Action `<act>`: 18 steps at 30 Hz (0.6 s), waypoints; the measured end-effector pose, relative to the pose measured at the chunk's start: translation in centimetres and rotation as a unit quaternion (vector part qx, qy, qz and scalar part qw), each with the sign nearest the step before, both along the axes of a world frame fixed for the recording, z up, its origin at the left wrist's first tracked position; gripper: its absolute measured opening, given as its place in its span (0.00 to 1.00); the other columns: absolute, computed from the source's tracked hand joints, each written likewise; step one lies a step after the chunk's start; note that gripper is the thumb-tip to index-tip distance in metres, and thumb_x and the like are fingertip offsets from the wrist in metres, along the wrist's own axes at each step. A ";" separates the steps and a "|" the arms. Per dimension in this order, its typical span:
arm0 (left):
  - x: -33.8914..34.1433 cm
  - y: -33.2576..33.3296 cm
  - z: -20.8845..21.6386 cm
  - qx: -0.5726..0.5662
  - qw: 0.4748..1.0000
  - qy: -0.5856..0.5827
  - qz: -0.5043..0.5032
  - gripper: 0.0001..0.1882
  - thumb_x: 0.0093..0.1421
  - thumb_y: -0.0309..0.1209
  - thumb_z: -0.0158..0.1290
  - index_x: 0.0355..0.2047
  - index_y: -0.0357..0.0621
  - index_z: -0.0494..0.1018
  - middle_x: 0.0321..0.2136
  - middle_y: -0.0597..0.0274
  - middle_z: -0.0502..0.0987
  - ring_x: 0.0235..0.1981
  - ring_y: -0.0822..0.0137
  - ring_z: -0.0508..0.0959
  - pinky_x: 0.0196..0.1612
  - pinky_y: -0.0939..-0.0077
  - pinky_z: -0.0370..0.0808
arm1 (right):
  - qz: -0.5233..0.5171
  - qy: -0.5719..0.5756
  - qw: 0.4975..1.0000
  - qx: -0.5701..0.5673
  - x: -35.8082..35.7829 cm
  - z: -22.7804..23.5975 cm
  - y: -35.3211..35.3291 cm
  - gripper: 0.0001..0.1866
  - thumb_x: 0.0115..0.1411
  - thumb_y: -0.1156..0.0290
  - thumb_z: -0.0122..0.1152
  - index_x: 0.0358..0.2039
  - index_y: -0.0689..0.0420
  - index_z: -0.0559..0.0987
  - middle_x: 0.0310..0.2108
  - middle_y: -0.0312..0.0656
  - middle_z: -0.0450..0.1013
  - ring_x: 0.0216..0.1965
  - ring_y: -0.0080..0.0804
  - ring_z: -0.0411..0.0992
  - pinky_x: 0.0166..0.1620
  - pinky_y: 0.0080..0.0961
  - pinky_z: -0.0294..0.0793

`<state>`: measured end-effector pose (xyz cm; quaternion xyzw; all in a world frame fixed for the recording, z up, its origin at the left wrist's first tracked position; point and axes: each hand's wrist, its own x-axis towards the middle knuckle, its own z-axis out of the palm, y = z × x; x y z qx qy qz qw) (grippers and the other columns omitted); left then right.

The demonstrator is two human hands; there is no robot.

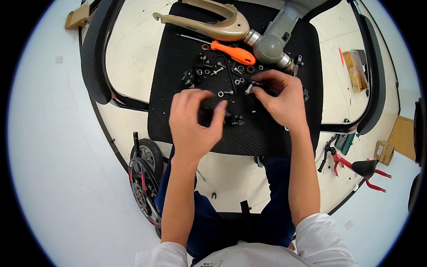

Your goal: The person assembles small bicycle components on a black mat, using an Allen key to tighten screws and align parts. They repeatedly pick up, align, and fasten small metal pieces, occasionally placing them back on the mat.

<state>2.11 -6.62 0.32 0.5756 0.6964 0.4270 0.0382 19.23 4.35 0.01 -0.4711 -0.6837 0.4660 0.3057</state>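
My left hand hovers over the near part of the black mesh chair seat, thumb and index finger curved and apart, nothing seen between them. Beside its thumb lies a small black metal part. Between the thumb and fingers of my right hand is a small black part, mostly hidden by the fingers, with a silver bolt sticking out. A loose bolt and a washer lie between my hands. A black hex key rests just beyond them.
Farther back on the seat are an orange-handled screwdriver, a beige fork with a grey joint, and several bolts, washers and black parts. Armrests flank the seat. A wheel assembly and a red frame piece lie on the floor.
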 end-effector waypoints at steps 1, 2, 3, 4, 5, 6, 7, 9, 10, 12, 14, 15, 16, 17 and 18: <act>0.5 0.0 0.3 0.002 0.999 -0.030 -0.021 0.11 0.48 0.25 0.65 0.31 0.39 0.77 0.32 0.56 0.77 0.33 0.57 0.77 0.36 0.70 0.74 | 0.017 0.005 1.000 -0.010 -0.4 0.2 -0.4 0.10 0.47 0.78 0.65 0.32 0.63 0.82 0.25 0.39 0.78 0.24 0.20 0.73 0.31 0.18 0.72; 1.1 0.2 0.2 0.003 0.998 -0.054 -0.037 0.09 0.49 0.25 0.64 0.31 0.38 0.77 0.31 0.55 0.78 0.32 0.58 0.78 0.36 0.71 0.74 | 0.034 0.039 0.998 -0.046 -1.0 0.5 -0.9 0.09 0.47 0.79 0.65 0.32 0.63 0.81 0.26 0.40 0.78 0.26 0.21 0.75 0.33 0.18 0.74; 1.6 0.1 -0.1 -0.012 0.996 -0.078 -0.048 0.08 0.50 0.24 0.63 0.30 0.37 0.77 0.31 0.55 0.78 0.32 0.58 0.78 0.36 0.70 0.74 | 0.037 0.050 0.997 -0.034 -1.5 0.5 -1.4 0.09 0.47 0.79 0.64 0.32 0.64 0.81 0.27 0.41 0.79 0.27 0.22 0.76 0.35 0.18 0.75; 1.9 0.1 -0.5 -0.027 0.993 -0.101 -0.060 0.07 0.51 0.24 0.63 0.30 0.36 0.77 0.30 0.54 0.78 0.32 0.58 0.78 0.36 0.70 0.75 | 0.041 0.062 0.997 -0.022 -1.9 0.4 -1.8 0.08 0.47 0.80 0.64 0.31 0.64 0.81 0.27 0.42 0.79 0.28 0.23 0.77 0.36 0.19 0.76; 2.1 0.1 -0.7 -0.031 0.992 -0.110 -0.052 0.06 0.53 0.23 0.61 0.31 0.35 0.77 0.28 0.54 0.78 0.31 0.58 0.77 0.36 0.70 0.74 | 0.033 0.044 0.998 -0.044 -2.1 0.9 -2.0 0.08 0.48 0.80 0.64 0.31 0.64 0.81 0.28 0.43 0.79 0.30 0.25 0.78 0.37 0.20 0.76; 2.0 0.1 -0.7 -0.034 0.992 -0.110 -0.046 0.05 0.53 0.23 0.60 0.31 0.35 0.77 0.28 0.54 0.78 0.31 0.58 0.77 0.35 0.70 0.74 | 0.032 0.053 0.997 -0.047 -2.2 1.0 -2.0 0.08 0.48 0.80 0.64 0.31 0.64 0.81 0.28 0.43 0.79 0.30 0.26 0.78 0.37 0.20 0.76; 1.8 0.1 -0.7 -0.038 0.992 -0.110 -0.039 0.05 0.53 0.23 0.60 0.30 0.35 0.77 0.27 0.55 0.78 0.30 0.58 0.77 0.34 0.70 0.74 | 0.030 0.062 0.996 -0.050 -2.1 0.9 -2.0 0.08 0.48 0.79 0.65 0.31 0.64 0.81 0.28 0.43 0.79 0.30 0.26 0.78 0.37 0.20 0.76; 1.7 0.3 -0.8 -0.030 0.995 -0.091 -0.035 0.05 0.53 0.24 0.60 0.30 0.35 0.78 0.26 0.55 0.77 0.29 0.58 0.76 0.32 0.69 0.73 | 0.023 0.047 0.998 -0.025 -2.1 0.9 -2.0 0.08 0.48 0.79 0.65 0.32 0.64 0.81 0.27 0.43 0.78 0.29 0.27 0.78 0.36 0.21 0.76; 1.6 0.5 -0.9 -0.017 0.997 -0.072 -0.037 0.04 0.53 0.24 0.59 0.29 0.35 0.78 0.25 0.56 0.77 0.28 0.58 0.76 0.31 0.69 0.72 | 0.017 0.022 1.000 0.003 -2.1 0.8 -2.0 0.08 0.48 0.78 0.66 0.32 0.63 0.81 0.27 0.43 0.78 0.29 0.27 0.78 0.35 0.21 0.76; 1.8 1.1 -1.0 -0.003 0.998 -0.047 -0.035 0.04 0.53 0.24 0.59 0.28 0.35 0.78 0.24 0.57 0.77 0.27 0.58 0.75 0.31 0.69 0.71 | -0.002 -0.020 0.997 0.070 -2.1 0.4 -2.1 0.08 0.49 0.77 0.67 0.31 0.63 0.81 0.26 0.43 0.78 0.27 0.28 0.78 0.33 0.22 0.75; 2.2 1.8 -1.0 0.002 0.999 -0.036 -0.029 0.04 0.53 0.24 0.60 0.26 0.35 0.78 0.23 0.57 0.77 0.26 0.58 0.74 0.31 0.69 0.70 | -0.029 -0.055 0.987 0.147 -2.2 0.0 -2.4 0.08 0.49 0.76 0.67 0.31 0.63 0.81 0.25 0.44 0.78 0.25 0.29 0.77 0.31 0.22 0.74; 2.4 1.8 -0.9 -0.017 0.999 -0.048 -0.019 0.04 0.53 0.25 0.60 0.26 0.35 0.78 0.23 0.57 0.77 0.26 0.58 0.74 0.31 0.69 0.70 | -0.068 -0.048 0.994 0.067 -2.2 0.2 -2.2 0.09 0.49 0.74 0.68 0.30 0.64 0.81 0.21 0.43 0.77 0.21 0.26 0.75 0.28 0.22 0.72; 2.6 1.7 -0.6 -0.036 0.997 -0.061 -0.009 0.04 0.53 0.25 0.60 0.26 0.36 0.78 0.23 0.58 0.77 0.26 0.58 0.74 0.32 0.69 0.70 | -0.110 -0.044 0.993 0.022 -1.8 0.7 -1.6 0.09 0.49 0.74 0.69 0.30 0.65 0.81 0.19 0.41 0.76 0.19 0.23 0.72 0.27 0.20 0.71; 2.8 1.7 -0.4 -0.055 0.996 -0.073 0.001 0.04 0.53 0.25 0.60 0.26 0.36 0.78 0.23 0.58 0.77 0.27 0.58 0.74 0.33 0.69 0.70 | -0.138 -0.048 0.988 0.040 -1.3 0.6 -0.7 0.09 0.50 0.74 0.70 0.29 0.65 0.81 0.18 0.40 0.76 0.19 0.21 0.72 0.27 0.20 0.71; 2.7 1.8 -0.5 -0.042 0.997 -0.061 0.007 0.05 0.54 0.26 0.60 0.27 0.36 0.79 0.24 0.58 0.78 0.27 0.58 0.74 0.34 0.69 0.70 | -0.166 -0.050 0.983 0.056 -1.0 0.6 -0.2 0.09 0.50 0.74 0.70 0.29 0.65 0.81 0.18 0.40 0.76 0.19 0.20 0.72 0.27 0.19 0.71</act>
